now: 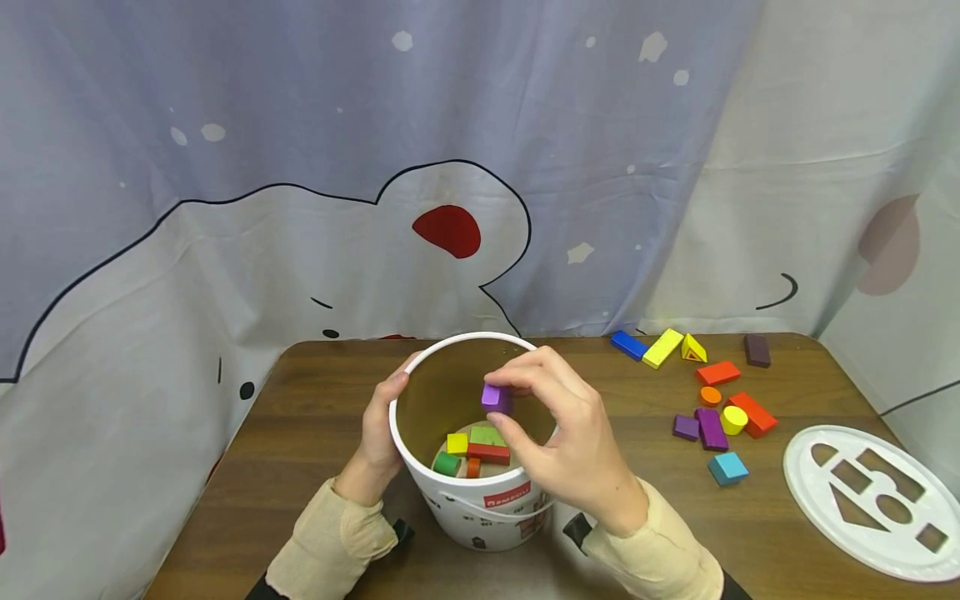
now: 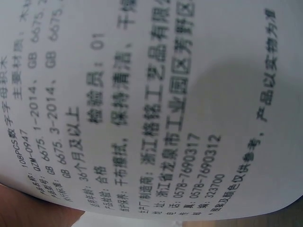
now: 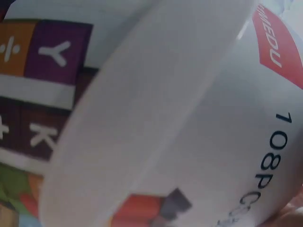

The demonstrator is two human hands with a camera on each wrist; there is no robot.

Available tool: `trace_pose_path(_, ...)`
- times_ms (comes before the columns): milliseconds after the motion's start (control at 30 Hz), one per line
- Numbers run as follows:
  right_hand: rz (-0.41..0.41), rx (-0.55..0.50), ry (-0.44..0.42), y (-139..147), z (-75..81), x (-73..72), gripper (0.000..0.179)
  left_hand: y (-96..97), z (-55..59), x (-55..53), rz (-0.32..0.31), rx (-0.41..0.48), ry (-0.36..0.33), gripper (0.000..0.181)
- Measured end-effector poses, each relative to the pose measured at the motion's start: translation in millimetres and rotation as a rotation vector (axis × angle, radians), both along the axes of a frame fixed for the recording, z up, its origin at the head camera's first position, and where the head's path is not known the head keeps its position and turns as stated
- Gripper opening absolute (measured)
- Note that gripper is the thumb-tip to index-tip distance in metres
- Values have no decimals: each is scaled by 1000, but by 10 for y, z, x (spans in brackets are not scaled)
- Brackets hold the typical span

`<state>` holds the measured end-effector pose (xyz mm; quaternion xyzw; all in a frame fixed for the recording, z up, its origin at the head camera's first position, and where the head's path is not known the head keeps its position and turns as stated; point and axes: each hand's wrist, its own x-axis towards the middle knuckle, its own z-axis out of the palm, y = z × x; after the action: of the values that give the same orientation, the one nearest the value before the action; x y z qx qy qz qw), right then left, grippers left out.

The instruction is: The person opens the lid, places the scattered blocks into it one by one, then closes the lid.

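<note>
A white bucket (image 1: pixel 480 525) with printed sides stands on the table, its mouth facing up. My left hand (image 1: pixel 381 425) grips its left side near the rim. Between the thumb and fingertips of my right hand (image 1: pixel 573 433) a small purple block (image 1: pixel 496 398) is pinched, held over the bucket's mouth. Inside at the bottom lie several blocks, among them a yellow block (image 1: pixel 457 443), a green cylinder (image 1: pixel 447 463), a red block (image 1: pixel 488 453) and a light green block (image 1: pixel 486 435). Both wrist views show mostly the bucket's printed wall (image 2: pixel 227 94) and pale handle strip (image 3: pixel 142 109) up close.
On the wooden table (image 1: pixel 300 450), several coloured blocks lie scattered to the right, including a blue block (image 1: pixel 628 345), a yellow bar (image 1: pixel 663 348) and a light blue block (image 1: pixel 727 468). A white lid (image 1: pixel 802 467) with shaped holes lies at the right edge. A curtain (image 1: pixel 300 100) hangs behind.
</note>
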<state>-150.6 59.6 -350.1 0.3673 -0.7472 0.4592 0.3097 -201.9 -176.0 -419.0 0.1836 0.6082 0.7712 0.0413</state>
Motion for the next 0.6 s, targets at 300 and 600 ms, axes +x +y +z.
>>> trace_pose_path(300,-43,233,-6,35,-1,17,79,-12,-17,-25,-33,30,24,46)
trace_pose_path(600,-57,260,-37,52,3,28,80,-7,-16,-25,-40,34,22,46)
